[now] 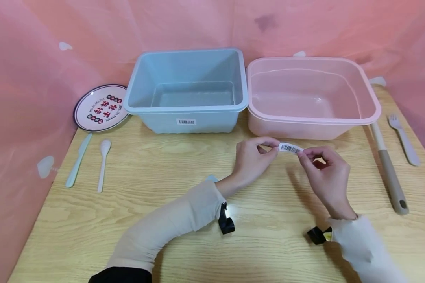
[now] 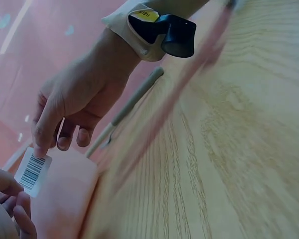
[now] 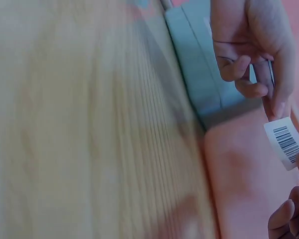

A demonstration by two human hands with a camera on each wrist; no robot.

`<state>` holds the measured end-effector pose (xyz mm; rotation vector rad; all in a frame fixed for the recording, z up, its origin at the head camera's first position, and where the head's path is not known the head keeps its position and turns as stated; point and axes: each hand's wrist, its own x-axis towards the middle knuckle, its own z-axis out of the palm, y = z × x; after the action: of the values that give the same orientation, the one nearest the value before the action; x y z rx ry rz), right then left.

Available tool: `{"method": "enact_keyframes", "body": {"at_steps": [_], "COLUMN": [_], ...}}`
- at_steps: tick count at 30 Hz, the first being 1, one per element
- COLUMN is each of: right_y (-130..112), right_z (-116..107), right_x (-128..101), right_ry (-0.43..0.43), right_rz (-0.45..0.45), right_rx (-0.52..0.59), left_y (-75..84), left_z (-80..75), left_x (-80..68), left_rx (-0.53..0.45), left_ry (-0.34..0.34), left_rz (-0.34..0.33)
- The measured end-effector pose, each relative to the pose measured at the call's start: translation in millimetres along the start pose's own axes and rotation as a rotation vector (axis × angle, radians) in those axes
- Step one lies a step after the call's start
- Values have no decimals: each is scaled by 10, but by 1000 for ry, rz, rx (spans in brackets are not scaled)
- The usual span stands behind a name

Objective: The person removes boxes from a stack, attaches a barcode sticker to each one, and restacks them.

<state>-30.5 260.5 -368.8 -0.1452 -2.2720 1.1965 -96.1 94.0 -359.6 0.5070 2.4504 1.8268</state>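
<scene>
Pink sheeting wraps round a pale wooden tabletop (image 1: 134,220), and both hands are up over its middle, just in front of the tubs. Left hand (image 1: 249,159) pinches one end of a small barcode label (image 1: 289,148), right hand (image 1: 327,173) pinches the other, so the strip hangs between the fingertips, clear of the wood and just short of the pink tub (image 1: 313,96). Beside it stands the blue tub (image 1: 187,88), which wears its own barcode sticker on the front wall. To my eye, a good job here means light fingertip grips at the very ends, the strip kept taut and flat so it can't curl onto itself. Along the left edge lie a printed plate (image 1: 100,107), knife (image 1: 78,159) and spoon (image 1: 103,163); by the right edge, a grey-handled utensil (image 1: 387,167) and fork (image 1: 403,139).
</scene>
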Motion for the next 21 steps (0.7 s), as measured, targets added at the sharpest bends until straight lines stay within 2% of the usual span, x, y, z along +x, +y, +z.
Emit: {"method": "enact_keyframes", "body": {"at_steps": [7,21], "right_y": [198,304], "right_z": [-36,7], "right_x": [201,386], "right_ry": [51,102], "right_rz": [79,128], "right_rx": [-41,-97], "left_y": [-25,3], "left_z": [199,387], "left_x": [134,246], "left_rx": [-11,47], "left_ry": [-27,-48], "left_rz": [13,-39]}}
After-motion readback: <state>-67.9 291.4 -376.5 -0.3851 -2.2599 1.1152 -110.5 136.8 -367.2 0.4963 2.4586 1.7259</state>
